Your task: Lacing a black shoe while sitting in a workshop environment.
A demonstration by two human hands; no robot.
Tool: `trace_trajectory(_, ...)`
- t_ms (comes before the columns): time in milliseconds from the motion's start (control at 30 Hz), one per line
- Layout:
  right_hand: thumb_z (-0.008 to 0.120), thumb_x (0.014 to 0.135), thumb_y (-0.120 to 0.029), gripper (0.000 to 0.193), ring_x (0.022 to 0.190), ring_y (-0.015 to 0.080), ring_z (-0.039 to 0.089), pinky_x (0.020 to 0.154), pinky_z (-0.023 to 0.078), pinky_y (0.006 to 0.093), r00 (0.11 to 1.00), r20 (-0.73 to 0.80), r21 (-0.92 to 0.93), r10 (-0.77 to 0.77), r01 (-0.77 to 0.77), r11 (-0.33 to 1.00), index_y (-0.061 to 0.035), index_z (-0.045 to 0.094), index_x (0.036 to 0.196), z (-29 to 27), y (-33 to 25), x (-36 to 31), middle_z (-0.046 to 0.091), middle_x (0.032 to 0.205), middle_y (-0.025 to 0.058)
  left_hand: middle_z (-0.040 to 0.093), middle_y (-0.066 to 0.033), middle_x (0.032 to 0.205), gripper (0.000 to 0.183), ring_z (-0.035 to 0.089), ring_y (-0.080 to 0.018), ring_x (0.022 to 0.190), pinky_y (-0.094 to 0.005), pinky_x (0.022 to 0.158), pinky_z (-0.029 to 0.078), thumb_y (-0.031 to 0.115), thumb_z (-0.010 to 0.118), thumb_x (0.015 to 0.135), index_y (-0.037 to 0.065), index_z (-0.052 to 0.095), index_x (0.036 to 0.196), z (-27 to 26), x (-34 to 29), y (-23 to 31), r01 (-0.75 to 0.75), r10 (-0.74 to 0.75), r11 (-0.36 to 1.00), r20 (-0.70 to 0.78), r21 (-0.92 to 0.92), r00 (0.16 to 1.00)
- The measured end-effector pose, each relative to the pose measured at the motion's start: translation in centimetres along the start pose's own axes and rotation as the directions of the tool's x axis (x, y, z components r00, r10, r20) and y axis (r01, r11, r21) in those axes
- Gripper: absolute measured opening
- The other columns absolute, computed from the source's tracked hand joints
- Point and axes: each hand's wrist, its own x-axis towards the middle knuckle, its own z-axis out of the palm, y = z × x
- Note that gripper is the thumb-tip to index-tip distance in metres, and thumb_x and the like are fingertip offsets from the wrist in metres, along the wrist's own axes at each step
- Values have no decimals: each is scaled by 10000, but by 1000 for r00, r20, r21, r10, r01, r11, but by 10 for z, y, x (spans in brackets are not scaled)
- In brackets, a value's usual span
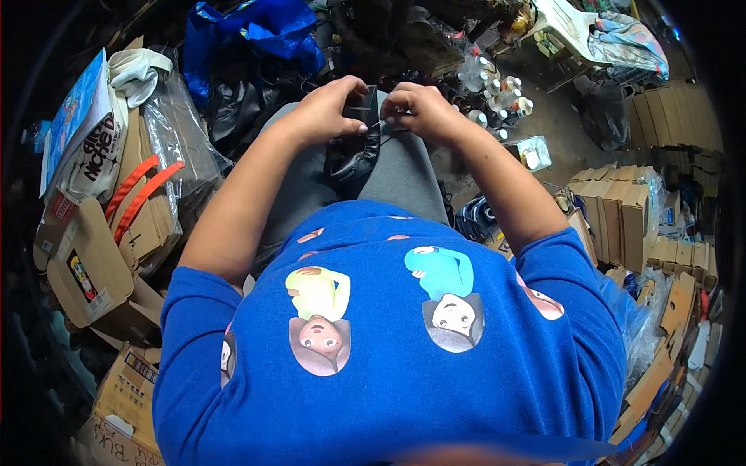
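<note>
A shiny black leather shoe-like piece (353, 161) lies between my thighs, its rounded end toward me; its exact kind is hard to make out. A stiff dark flap stands up from its far end. My left hand (332, 110) curls round the left side of this far part, thumb over the near edge and fingers behind. From the other side, my right hand (420, 113) pinches the right edge of the same part with bent fingers. Whether a small tool or thread is between the right fingertips cannot be seen. Grey trousers (408, 167) cover my legs beneath it.
At the far left are a blue bag (256, 39) and black leather pieces (233, 109). Several capped bottles (497, 93) stand on the floor beyond my right forearm, near a pale plastic chair (556, 31). Cardboard boxes (93, 264) crowd the left; stacked cardboard (614, 206) fills the right.
</note>
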Motion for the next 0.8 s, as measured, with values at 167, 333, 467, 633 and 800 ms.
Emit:
trace_trajectory(167,679,730,-44,152,805,240,624,725,506,335,998,64,-20,-16,17,1000,-97,675,872,-3,-3,2,602,843,74,602,-145,1031,441,584,-312,973,-367,841,466,218,795,660,52,633,1036,-3,20,-12,-67,16,952,169,299,985)
trace_trajectory(333,688,716,-99,129,806,251,615,712,496,348,996,70,23,-50,48,999,-141,683,837,3,1,0,598,838,71,641,-143,958,393,610,-288,932,-347,827,468,208,789,672,40,649,999,-2,24,-12,-55,18,984,212,171,977)
trace_trajectory(467,666,731,-27,154,762,206,601,693,490,318,999,-14,138,35,-33,990,-88,661,873,15,-6,-12,582,807,70,670,-122,897,362,628,-238,877,-331,811,470,188,771,702,18,642,994,0,25,-24,37,-19,998,278,-58,960)
trace_trajectory(633,661,738,-14,157,762,199,598,695,488,299,998,-60,173,37,-26,985,-84,658,878,18,-5,-19,581,820,73,668,-93,877,332,618,-185,854,-317,790,473,160,760,714,0,638,979,3,21,-27,47,-4,989,293,-140,956)
trace_trajectory(800,676,735,-64,143,787,262,618,700,510,328,998,-9,126,-55,56,990,-97,660,873,13,-3,-13,587,826,94,641,-21,825,226,581,-107,801,-264,770,455,97,730,740,6,634,924,2,20,-19,71,-26,988,300,-138,954)
